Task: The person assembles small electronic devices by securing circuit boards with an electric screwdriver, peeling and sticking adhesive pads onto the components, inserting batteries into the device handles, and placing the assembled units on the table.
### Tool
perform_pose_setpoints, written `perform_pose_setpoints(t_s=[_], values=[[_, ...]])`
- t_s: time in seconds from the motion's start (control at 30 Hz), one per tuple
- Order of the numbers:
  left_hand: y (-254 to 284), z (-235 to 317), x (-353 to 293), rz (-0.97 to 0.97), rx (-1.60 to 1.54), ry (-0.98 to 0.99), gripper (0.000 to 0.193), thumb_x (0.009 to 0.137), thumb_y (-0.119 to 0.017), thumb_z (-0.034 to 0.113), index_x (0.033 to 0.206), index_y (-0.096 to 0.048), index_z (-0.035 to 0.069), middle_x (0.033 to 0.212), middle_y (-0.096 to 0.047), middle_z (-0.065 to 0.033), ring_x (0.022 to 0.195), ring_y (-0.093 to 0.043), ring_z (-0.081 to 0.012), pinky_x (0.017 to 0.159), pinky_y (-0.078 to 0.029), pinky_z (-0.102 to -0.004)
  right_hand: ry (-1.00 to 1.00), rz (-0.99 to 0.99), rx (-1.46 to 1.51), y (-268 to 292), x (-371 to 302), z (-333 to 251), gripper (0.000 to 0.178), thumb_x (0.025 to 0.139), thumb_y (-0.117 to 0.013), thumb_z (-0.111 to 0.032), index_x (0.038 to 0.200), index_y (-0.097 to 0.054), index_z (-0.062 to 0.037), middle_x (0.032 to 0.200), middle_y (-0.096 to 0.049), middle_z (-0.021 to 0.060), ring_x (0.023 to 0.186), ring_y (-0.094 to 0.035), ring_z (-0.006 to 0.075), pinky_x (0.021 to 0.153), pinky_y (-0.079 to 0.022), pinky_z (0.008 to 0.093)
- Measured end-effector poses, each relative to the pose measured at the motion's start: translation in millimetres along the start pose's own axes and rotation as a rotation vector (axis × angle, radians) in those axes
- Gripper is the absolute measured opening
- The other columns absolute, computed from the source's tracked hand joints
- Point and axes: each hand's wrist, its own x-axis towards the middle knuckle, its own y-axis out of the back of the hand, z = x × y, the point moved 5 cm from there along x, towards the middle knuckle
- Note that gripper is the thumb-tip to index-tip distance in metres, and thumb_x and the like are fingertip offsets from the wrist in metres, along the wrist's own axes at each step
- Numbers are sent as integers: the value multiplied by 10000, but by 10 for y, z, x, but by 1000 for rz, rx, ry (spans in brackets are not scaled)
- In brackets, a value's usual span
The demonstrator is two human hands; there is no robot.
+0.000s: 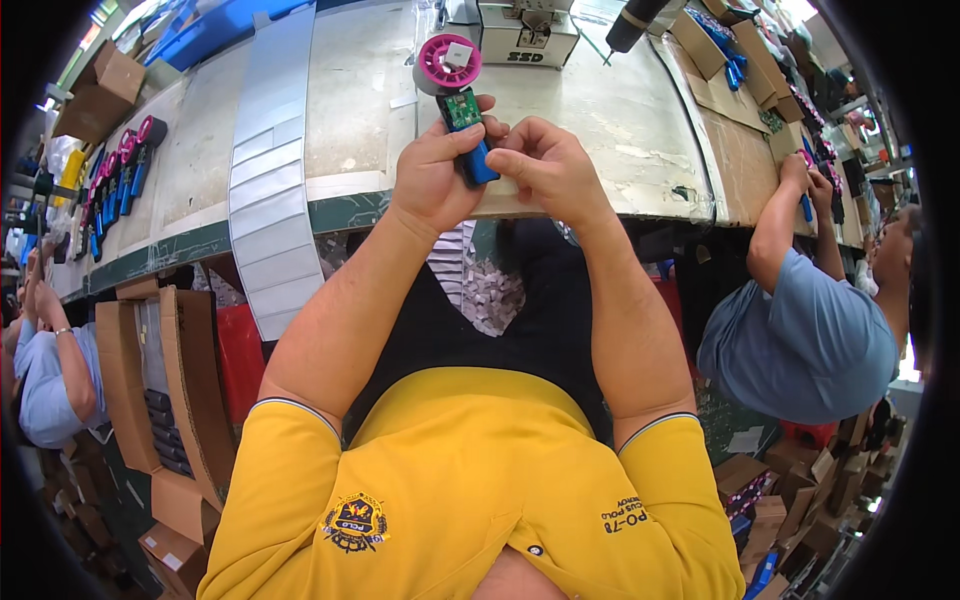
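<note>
My left hand (437, 172) is wrapped round a blue and black handheld device (478, 165) over the table's front edge. A green circuit board (461, 110) shows in the upper part of its handle. At its far end is a round head with a pink rim (430, 62), with a small white square piece (458, 54) on it. My right hand (548, 165) is close against the device's right side, its fingers curled and the thumb pressed toward the index finger. Whatever they pinch, if anything, is too small to make out.
A strip of silvery-white labels (268, 180) hangs over the table edge. Several similar pink-headed devices (125, 175) lie at the left. A white metal box (527, 38) and a dark tool (630, 25) are at the back. Co-workers sit on both sides, one in a blue shirt (800, 335).
</note>
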Motion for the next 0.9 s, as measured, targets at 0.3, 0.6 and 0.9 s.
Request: perform_pose_setpoints(t_s=[0.3,0.6,0.9], values=[[-125,14,-55,-41,13,-41,477,1020,-547,-61,1495,-540,-19,1209,-719,-190,1326,-627,-340,1134,-510,-416,86,-114,-277,-93,48,-37,358,873,-906,-310,801,-701,-25,683,-597,12,620,-516,136,598,-432,292],[-123,-22,-39,-7,80,-14,491,1010,-551,-75,1498,-540,-17,1287,-696,-209,1251,-656,-319,1091,-538,-389,104,-56,-271,-134,48,17,335,887,-880,-288,845,-730,9,741,-659,38,649,-530,163,632,-449,296],[-97,67,-22,147,384,-51,398,1004,-630,-14,1399,-580,-1,1195,-695,-182,1055,-679,-266,1012,-555,-364,168,20,-427,-156,-36,-56,170,924,-834,-147,904,-755,1,767,-672,4,684,-546,112,644,-444,236]])
